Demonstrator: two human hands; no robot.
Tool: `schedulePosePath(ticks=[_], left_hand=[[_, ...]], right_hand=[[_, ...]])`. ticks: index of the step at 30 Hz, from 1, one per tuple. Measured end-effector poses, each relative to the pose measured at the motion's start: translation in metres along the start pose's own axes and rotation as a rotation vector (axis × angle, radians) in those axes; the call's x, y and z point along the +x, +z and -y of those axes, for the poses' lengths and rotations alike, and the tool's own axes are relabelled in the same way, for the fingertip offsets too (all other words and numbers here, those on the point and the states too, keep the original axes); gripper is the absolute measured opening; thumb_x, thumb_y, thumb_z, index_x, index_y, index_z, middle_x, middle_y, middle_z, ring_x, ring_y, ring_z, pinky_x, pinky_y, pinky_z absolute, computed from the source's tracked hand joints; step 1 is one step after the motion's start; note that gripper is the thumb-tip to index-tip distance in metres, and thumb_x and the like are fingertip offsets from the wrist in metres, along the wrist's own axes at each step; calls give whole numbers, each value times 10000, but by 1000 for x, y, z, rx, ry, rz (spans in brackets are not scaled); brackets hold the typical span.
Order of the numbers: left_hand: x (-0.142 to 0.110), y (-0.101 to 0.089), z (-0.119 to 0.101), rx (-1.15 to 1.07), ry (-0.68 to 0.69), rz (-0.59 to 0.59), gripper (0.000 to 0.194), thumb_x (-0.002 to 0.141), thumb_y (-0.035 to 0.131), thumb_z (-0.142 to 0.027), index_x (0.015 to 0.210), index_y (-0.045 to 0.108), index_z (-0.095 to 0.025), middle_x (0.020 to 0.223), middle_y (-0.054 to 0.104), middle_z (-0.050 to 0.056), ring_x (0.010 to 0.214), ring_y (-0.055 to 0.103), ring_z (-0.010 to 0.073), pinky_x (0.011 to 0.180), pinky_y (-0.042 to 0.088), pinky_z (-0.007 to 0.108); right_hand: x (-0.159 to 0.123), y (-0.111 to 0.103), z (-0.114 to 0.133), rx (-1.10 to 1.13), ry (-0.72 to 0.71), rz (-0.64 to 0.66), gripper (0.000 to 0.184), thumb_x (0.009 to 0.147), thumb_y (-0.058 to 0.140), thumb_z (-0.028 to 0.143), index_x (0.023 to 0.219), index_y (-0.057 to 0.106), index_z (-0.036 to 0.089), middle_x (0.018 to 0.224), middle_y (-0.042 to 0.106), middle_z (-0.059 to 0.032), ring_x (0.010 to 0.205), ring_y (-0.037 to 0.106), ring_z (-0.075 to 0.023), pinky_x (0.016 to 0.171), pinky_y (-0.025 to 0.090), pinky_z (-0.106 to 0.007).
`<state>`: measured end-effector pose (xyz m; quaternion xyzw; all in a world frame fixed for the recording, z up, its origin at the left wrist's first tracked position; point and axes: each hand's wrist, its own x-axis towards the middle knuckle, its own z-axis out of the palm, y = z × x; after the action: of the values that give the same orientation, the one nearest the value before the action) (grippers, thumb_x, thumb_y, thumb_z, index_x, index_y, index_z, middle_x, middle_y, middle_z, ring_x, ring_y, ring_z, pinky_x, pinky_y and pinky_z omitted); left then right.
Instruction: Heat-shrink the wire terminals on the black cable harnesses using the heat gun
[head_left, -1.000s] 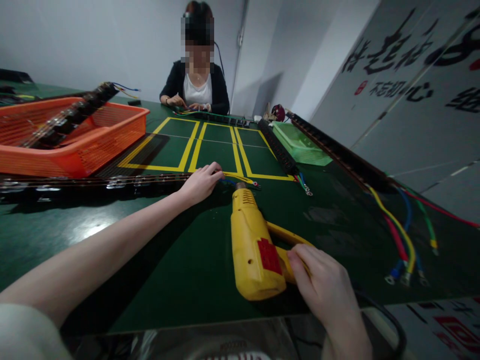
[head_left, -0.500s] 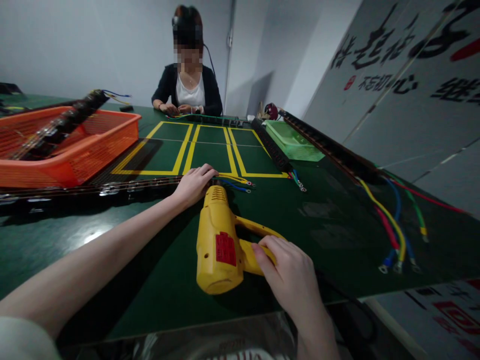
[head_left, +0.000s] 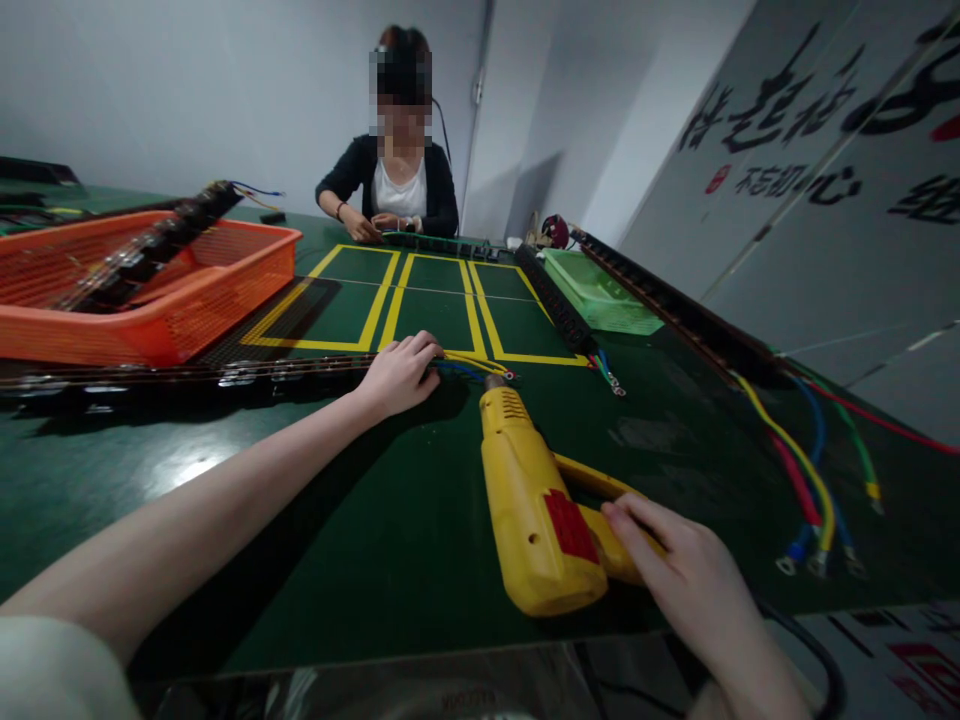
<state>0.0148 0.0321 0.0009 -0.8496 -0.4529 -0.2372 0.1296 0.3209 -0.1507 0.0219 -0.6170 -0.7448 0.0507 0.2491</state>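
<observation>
My right hand (head_left: 682,560) is wrapped round the handle of a yellow heat gun (head_left: 536,510) with a red label. Its metal nozzle points away from me, close to the ring-lug ends of some yellow and blue wires (head_left: 469,362). These wires come out from under my left hand (head_left: 405,372), which is closed over the right end of a long black strip (head_left: 247,378) lying along the table. The fingers of that hand hide the exact spot where strip and wires meet.
An orange basket (head_left: 247,320) holding another strip stands left. At right are a green basket (head_left: 600,305), a dark bar (head_left: 555,300) and a long strip with coloured lug wires (head_left: 806,465). A co-worker (head_left: 397,185) sits opposite, handling parts. Yellow tape (head_left: 472,310) marks the table.
The heat gun has shifted right in my right hand, its nozzle going from beside my left fingers to the wires' lug ends. My left hand stays on the strip's end. The view has swung slightly left.
</observation>
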Motion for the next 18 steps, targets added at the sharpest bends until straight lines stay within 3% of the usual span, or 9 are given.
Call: schedulePosePath(ticks=[5,10,14,18], left_hand=[[3,-2,7,-84,25,-9,316,899,319,-188,1054,594,-163,1110,575,92,962,582,209,824,491,348],[15,-5,19,-148,47,100,310,890,353,-224,995,643,-186,1100,581,63,901,607,183,769,509,307],[23,0,25,-162,151,153,303,870,370,-209,1019,631,-175,1084,581,74,985,588,192,880,484,327],[21,3,22,-103,121,191,302,899,323,-238,1058,571,-172,1120,560,88,900,610,199,797,500,360]], right_hand=[[0,7,9,-164,-196,-134,398,957,313,332,818,663,204,868,718,-33,810,680,-167,720,513,-267],[3,21,34,-190,-177,-91,447,977,253,350,789,628,193,824,695,-42,757,655,-174,640,476,-295],[4,32,56,-144,-167,-9,542,955,224,545,979,629,185,929,675,-55,858,631,-218,716,464,-359],[6,39,75,-79,-249,-6,930,713,293,863,1248,528,140,1106,636,-109,989,593,-275,841,456,-422]])
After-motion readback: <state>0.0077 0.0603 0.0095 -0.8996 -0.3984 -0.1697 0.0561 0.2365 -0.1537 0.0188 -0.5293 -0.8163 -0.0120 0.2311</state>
